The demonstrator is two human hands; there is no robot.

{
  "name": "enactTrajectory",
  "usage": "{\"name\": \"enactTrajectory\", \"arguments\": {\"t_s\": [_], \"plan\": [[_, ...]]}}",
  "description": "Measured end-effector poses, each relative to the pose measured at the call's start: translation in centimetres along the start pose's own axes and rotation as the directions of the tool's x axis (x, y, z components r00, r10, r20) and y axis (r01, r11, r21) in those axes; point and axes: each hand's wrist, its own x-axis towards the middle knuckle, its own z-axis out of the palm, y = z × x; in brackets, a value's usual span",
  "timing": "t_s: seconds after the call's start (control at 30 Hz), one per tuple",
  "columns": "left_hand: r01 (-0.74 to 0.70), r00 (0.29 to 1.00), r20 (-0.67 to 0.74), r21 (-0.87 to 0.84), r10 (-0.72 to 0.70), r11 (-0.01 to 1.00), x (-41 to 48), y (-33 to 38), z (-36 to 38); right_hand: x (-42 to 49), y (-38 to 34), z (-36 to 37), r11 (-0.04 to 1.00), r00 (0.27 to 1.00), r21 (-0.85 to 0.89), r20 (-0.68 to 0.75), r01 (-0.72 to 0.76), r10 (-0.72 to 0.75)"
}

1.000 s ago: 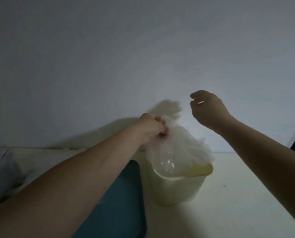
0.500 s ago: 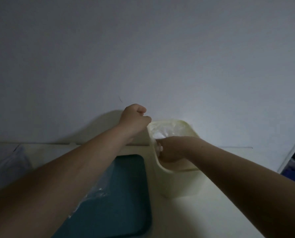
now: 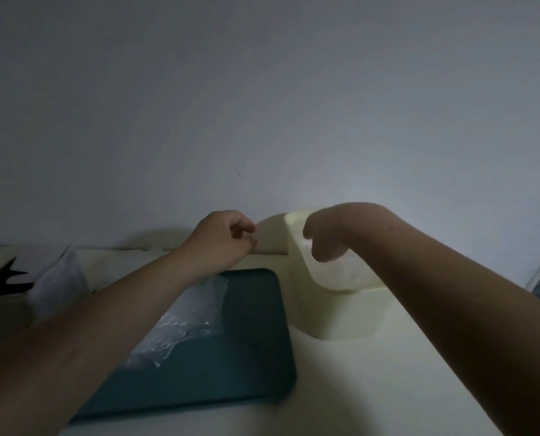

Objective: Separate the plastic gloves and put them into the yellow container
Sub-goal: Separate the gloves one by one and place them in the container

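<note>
Hanging into the container (image 3: 341, 313) at centre right, your right hand (image 3: 328, 237) hides its grip; your left hand (image 3: 227, 237) is fisted, empty.

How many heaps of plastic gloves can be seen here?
2. One heap lies on the teal tray; the other heap is inside the yellow container, below the right hand. Single gloves cannot be counted; some may be hidden.
</note>
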Motion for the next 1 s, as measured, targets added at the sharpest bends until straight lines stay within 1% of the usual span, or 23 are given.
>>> {"name": "enactTrajectory", "arguments": {"t_s": [0.1, 0.17, 0.2, 0.23, 0.3, 0.33, 0.37, 0.4, 0.43, 0.47, 0.53, 0.57, 0.63, 0.67, 0.73, 0.8, 0.87, 0.93, 1.0], "plan": [[-0.03, 0.995, 0.095, 0.292, 0.002, 0.956, -2.2, -2.3, -1.7, -1.3, -3.1, -0.8, 0.996, 0.977, 0.005, -0.196, 0.09, -0.087], [-0.048, 0.993, 0.117, 0.467, -0.007, 0.883, -3.9, -4.0, -2.5, -1.0, -6.2, -0.2, 0.982, 0.953, 0.057, -0.255, 0.182, -0.162], [-0.061, 0.991, 0.135, 0.55, -0.016, 0.833, -4.5, -4.8, -2.6, -0.6, -7.5, 0.2, 0.969, 0.949, 0.098, -0.245, 0.228, -0.198], [-0.059, 0.983, 0.171, 0.625, -0.063, 0.778, -5.2, -6.0, -2.9, -0.1, -9.1, 0.8, 0.952, 0.946, 0.146, -0.224, 0.269, -0.233], [-0.079, 0.956, 0.249, 0.722, -0.152, 0.687, -6.3, -7.6, -2.7, 1.2, -11.2, 2.3, 0.926, 0.949, 0.232, -0.176, 0.299, -0.262], [-0.105, 0.944, 0.286, 0.729, -0.162, 0.677, -6.6, -8.6, -2.4, 1.8, -11.7, 3.3, 0.915, 0.953, 0.272, -0.147, 0.298, -0.266], [-0.117, 0.945, 0.291, 0.724, -0.147, 0.68, -6.8, -9.4, -2.3, 2.6, -12.3, 4.2, 0.905, 0.955, 0.305, -0.122, 0.297, -0.272], [-0.147, 0.948, 0.301, 0.697, -0.1, 0.702, -6.9, -10.3, -2.1, 3.2, -12.6, 5.1, 0.895, 0.956, 0.336, -0.101, 0.292, -0.274], [-0.143, 0.951, 0.297, 0.667, -0.084, 0.731, -7.0, -10.9, -2.0, 3.7, -12.9, 6.0, 0.887, 0.957, 0.36, -0.083, 0.29, -0.279], [-0.142, 0.956, 0.288, 0.606, -0.05, 0.783, -7.0, -11.7, -1.8, 4.2, -13.1, 6.7, 0.877, 0.955, 0.38, -0.074, 0.295, -0.289], [-0.121, 0.975, 0.222, 0.507, 0.006, 0.854, -7.1, -12.1, -1.8, 4.7, -12.9, 8.2, 0.845, 0.951, 0.443, -0.067, 0.298, -0.3], [-0.098, 0.981, 0.196, 0.461, 0.006, 0.882, -7.1, -12.1, -1.9, 5.1, -12.7, 9.0, 0.81, 0.95, 0.508, -0.063, 0.294, -0.306], [-0.044, 0.993, 0.114, 0.301, 0.01, 0.953, -6.8, -12.2, -2.0, 5.8, -12.1, 10.2, 0.714, 0.937, 0.62, -0.116, 0.326, -0.328], [-0.032, 0.998, 0.059, 0.213, 0.02, 0.977, -6.3, -12.1, -2.2, 6.4, -11.8, 10.5, 0.676, 0.929, 0.648, -0.151, 0.352, -0.339], [0.015, 0.999, -0.044, 0.03, -0.014, 0.999, -5.7, -11.6, -2.8, 7.1, -11.4, 10.8, 0.577, 0.909, 0.707, -0.259, 0.409, -0.328], [0.076, 0.992, -0.085, -0.142, -0.088, 0.987, -5.3, -10.7, -3.7, 7.6, -11.0, 10.6, 0.426, 0.884, 0.776, -0.381, 0.465, -0.272], [0.11, 0.989, -0.063, -0.294, -0.134, 0.95, -5.1, -9.9, -4.3, 7.6, -11.0, 10.2, 0.305, 0.858, 0.803, -0.46, 0.511, -0.226], [0.167, 0.982, 0.01, -0.495, -0.187, 0.852, -5.3, -9.3, -4.8, 7.3, -11.3, 9.8, 0.191, 0.84, 0.821, -0.499, 0.537, -0.215], [0.247, 0.965, 0.091, -0.616, -0.245, 0.748, -5.1, -9.8, -4.9, 7.4, -11.7, 9.6, 0.077, 0.847, 0.848, -0.508, 0.524, -0.159]]}}
